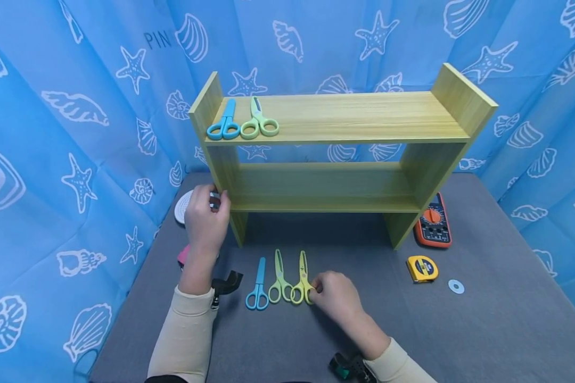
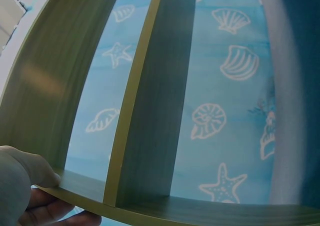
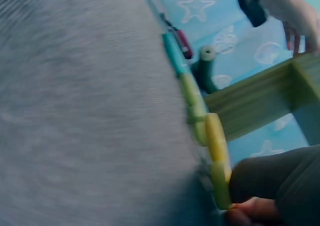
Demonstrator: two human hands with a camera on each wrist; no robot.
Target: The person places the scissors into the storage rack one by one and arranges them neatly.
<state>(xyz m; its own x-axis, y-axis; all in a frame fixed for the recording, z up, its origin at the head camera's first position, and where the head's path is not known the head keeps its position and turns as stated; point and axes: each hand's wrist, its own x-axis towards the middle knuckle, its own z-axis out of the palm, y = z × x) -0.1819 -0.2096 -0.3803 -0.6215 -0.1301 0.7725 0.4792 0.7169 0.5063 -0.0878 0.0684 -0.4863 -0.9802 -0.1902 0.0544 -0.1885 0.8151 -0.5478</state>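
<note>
The right hand (image 1: 337, 295) pinches yellow scissors (image 1: 303, 271) at its ten o'clock; the left hand (image 1: 206, 218) grips a wooden shelf (image 1: 345, 118) at nine o'clock.

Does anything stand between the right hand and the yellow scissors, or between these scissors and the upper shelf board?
Nothing visible does. The right hand touches the yellow scissors at one handle, and the way up to the upper board looks open in front; only its left end holds blue scissors and green scissors.
</note>
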